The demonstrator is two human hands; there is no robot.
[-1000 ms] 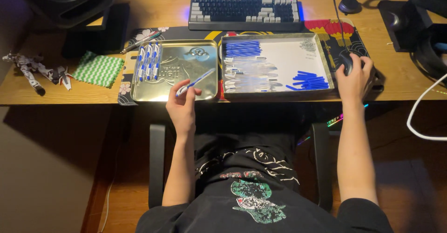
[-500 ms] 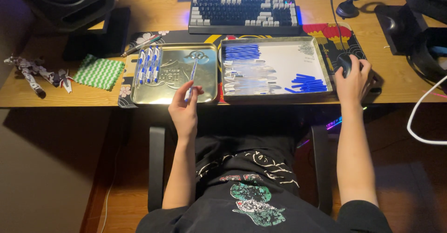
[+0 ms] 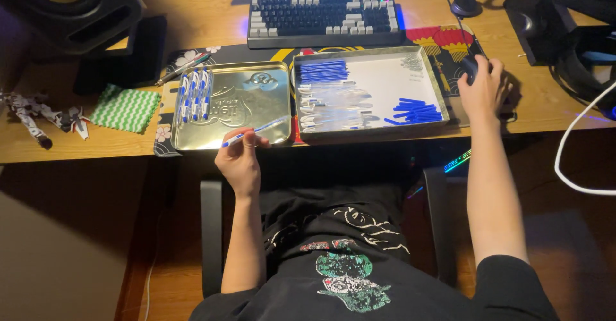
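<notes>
One pen point(image 3: 255, 130) pinched in the left hand point(image 3: 239, 160), looks light, stiff, slick, best held mid-barrel; right hand point(image 3: 482, 89) cups the mouse point(image 3: 469, 68)

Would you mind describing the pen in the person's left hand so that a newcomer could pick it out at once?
Start at the keyboard on the wooden desk; in front of it to the left lies a shiny metal tray. Over that tray's near edge, the left hand holds one clear pen with a blue tip. Unlike the finished pens lined up at the tray's left side, it is raised and slanted.
</notes>
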